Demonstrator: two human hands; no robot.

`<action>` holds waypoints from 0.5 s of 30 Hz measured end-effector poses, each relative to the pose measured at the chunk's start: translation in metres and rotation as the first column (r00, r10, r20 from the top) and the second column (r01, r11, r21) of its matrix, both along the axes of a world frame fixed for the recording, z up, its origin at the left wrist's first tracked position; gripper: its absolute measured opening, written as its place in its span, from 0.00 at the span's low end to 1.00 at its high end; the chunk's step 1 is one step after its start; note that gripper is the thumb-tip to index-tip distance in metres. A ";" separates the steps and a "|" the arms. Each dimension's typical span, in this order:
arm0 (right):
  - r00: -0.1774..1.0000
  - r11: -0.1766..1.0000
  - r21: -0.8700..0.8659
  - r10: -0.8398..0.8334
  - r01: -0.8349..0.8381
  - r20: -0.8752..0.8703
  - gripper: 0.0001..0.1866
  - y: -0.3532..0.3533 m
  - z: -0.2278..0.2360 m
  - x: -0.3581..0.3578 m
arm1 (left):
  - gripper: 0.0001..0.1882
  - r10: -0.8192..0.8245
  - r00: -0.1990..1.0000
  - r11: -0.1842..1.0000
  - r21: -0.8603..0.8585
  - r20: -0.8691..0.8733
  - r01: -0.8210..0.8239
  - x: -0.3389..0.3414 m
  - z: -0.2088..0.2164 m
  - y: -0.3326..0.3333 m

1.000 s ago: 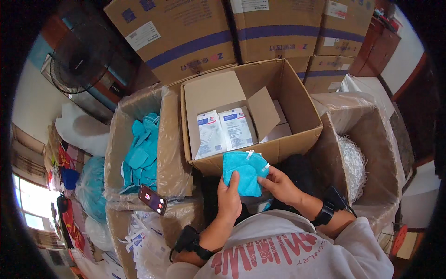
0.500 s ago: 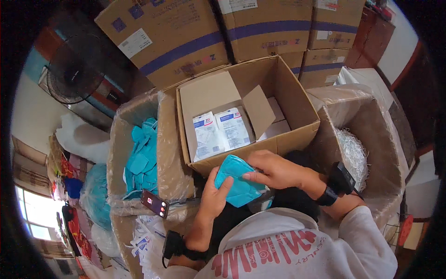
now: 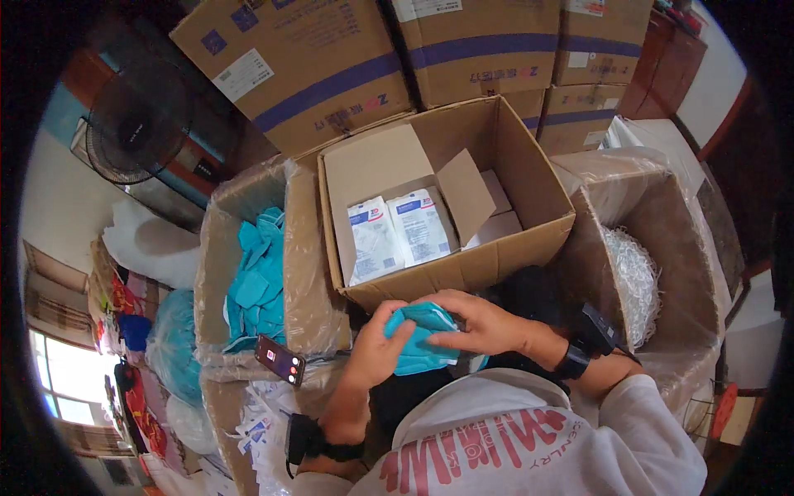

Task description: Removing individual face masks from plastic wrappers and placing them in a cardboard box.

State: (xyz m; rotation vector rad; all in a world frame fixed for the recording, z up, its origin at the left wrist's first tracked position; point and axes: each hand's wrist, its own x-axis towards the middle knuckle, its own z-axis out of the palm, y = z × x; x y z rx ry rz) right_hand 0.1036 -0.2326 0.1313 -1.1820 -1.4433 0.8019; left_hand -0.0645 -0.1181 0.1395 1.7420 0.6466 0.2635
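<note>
In front of my lap I hold a teal folded face mask (image 3: 420, 341) between both hands. My left hand (image 3: 374, 347) grips its left side, with the thumb on the near face. My right hand (image 3: 484, 324) pinches the upper right part, fingers behind and thumb in front. The mask's upper edge bulges, and its underside is partly hidden. Just beyond my hands stands an open carton (image 3: 529, 236), holding a smaller box (image 3: 376, 157) with white printed packets (image 3: 418, 225) in it. More teal masks (image 3: 256, 289) fill a plastic-lined carton on the left.
At right, a plastic-lined carton (image 3: 686, 331) contains a heap of white straps (image 3: 633, 285). A phone (image 3: 279, 360) rests at the left carton's near corner, above white printed wrappers (image 3: 263, 422). Large sealed cartons (image 3: 331, 66) are stacked behind; a fan (image 3: 136, 124) stands far left.
The mask has tipped back, so less of its face shows, and its top edge has bulged apart. My right fingers have shifted further over its upper edge.
</note>
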 end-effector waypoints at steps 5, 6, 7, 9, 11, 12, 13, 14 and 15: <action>0.974 0.995 -0.094 0.047 -0.026 0.223 0.12 -0.009 0.003 0.020 | 0.11 0.110 0.987 0.979 0.159 0.116 -0.128 -0.011 0.032 0.024; 0.967 0.998 -0.053 0.028 -0.015 0.252 0.11 -0.010 0.007 0.024 | 0.11 0.167 0.983 0.981 0.084 0.078 -0.174 -0.015 0.040 0.026; 0.970 0.998 0.056 -0.043 0.031 0.237 0.16 -0.011 0.013 0.028 | 0.11 0.129 0.988 0.981 0.133 0.084 -0.139 -0.017 0.042 0.031; 0.936 0.958 0.235 -0.229 0.167 0.268 0.20 -0.006 0.031 0.027 | 0.12 0.086 0.996 0.996 0.030 0.029 -0.087 -0.014 0.053 0.029; 0.931 0.928 0.345 -0.244 0.142 0.271 0.26 0.006 0.037 0.021 | 0.12 0.026 0.999 1.000 -0.015 0.021 -0.025 -0.010 0.059 0.026; 0.948 0.969 0.243 -0.123 0.050 0.295 0.25 0.010 0.040 0.018 | 0.12 -0.010 0.999 1.000 -0.003 0.042 0.010 -0.007 0.060 0.023; 0.952 0.990 0.137 0.002 -0.046 0.306 0.23 0.013 0.044 0.014 | 0.12 -0.045 0.997 0.999 0.010 0.062 0.044 -0.004 0.061 0.021; 0.944 0.989 0.029 0.128 -0.143 0.304 0.21 0.013 0.046 0.010 | 0.12 -0.048 0.997 0.998 -0.024 0.067 0.049 -0.003 0.063 0.021; 0.952 0.991 0.113 0.040 -0.078 0.302 0.16 0.015 0.036 0.003 | 0.12 -0.048 0.996 0.997 -0.058 0.073 0.052 -0.003 0.063 0.021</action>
